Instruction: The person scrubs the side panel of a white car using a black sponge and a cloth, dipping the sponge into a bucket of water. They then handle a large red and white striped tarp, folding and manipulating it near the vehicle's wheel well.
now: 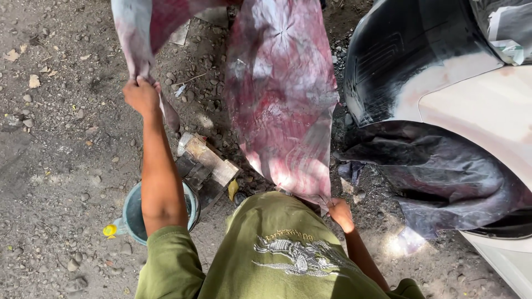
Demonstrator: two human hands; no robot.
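I see the red-stained plastic sheet point(280, 94) stretched in the air over the gravel ground point(55, 166), held taut, I judge, to keep it off the dirt. My left hand point(142, 95) has its fingers clamped on one bunched corner, my right hand point(341, 213) pinches the near edge beside my green shirt point(277, 249). The sheet's right edge hangs near the car fender point(443, 83); open room lies left, past the bucket point(133, 213) and wood scraps point(208, 163).
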